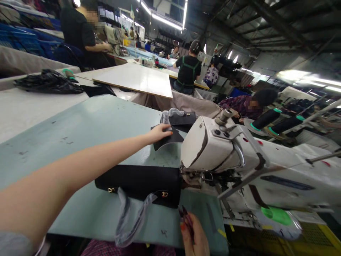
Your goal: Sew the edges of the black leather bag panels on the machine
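Note:
A black bag piece (138,181) with gold fittings lies on the pale green table (87,124), its right end beside the sewing machine's needle area. A plastic-wrapped handle (128,227) hangs from its near side. My right hand (194,234) is closed around small dark snips (185,217) near the piece's lower right corner. Reaching across the table, my left hand (161,132) rests at another black piece (170,138) by a wrapped strap; its fingers are bent, and whether they grip anything is unclear. Behind it is a further black piece (183,119) with a gold fitting.
The white sewing machine (197,145) fills the right side. Black thread cones (266,119) stand behind it. A black plastic bag (50,81) lies at the back left, near a white board (135,78). Several people sit at other stations beyond.

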Demonstrator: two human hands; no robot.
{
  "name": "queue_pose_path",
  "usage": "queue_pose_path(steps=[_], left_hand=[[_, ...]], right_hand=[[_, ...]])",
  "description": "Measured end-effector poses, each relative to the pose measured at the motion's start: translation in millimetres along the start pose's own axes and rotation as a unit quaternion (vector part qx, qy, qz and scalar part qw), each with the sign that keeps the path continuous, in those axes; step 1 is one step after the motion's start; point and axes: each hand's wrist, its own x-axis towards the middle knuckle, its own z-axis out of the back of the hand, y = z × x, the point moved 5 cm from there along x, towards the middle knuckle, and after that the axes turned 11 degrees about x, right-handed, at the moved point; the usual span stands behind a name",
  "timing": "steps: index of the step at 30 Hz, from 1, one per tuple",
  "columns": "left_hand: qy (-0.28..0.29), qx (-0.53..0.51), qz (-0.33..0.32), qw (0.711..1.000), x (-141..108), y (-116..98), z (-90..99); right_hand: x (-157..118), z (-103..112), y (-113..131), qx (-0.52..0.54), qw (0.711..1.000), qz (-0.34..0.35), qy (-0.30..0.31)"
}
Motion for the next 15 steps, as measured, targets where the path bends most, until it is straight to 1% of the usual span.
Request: queue_pose_path(steps=[1, 3, 5, 6, 8, 11, 13, 15], left_hand=[[-0.025, 0.008, 0.009, 1.0, 4.7, 5.8, 17.2], [-0.073, 0.021, 0.021, 0.997, 6.3, 14.4, 49.9], [-0.103, 0.033, 0.021, 0.994, -1.4, 19.2, 74.2], [-0.11, 0.039, 0.019, 0.993, -7.5, 21.0, 82.2], [-0.109, 0.047, 0.022, 0.993, -20.6, 25.2, 91.5], [-0.104, 0.058, 0.033, 0.992, -35.8, 31.0, 99.6], [-0.114, 0.08, 0.035, 0.99, -38.9, 30.6, 106.8], [-0.139, 0.116, 0.033, 0.983, -34.2, 23.9, 114.3]], right_hand=[[8.4, -4.4, 14.2, -0.012, 1.0, 0.021, 0.008], [29.2, -17.2, 45.3, -0.04, 0.997, 0.047, 0.049], [53.3, -32.5, 76.2, -0.091, 0.99, 0.049, 0.098], [65.9, -39.7, 89.8, -0.126, 0.985, 0.041, 0.112], [90.1, -53.5, 110.1, -0.187, 0.974, 0.01, 0.129], [119.2, -70.1, 126.2, -0.233, 0.964, -0.016, 0.126], [130.0, -77.4, 129.6, -0.235, 0.964, -0.018, 0.126], [131.0, -80.7, 130.0, -0.216, 0.967, -0.018, 0.134]])
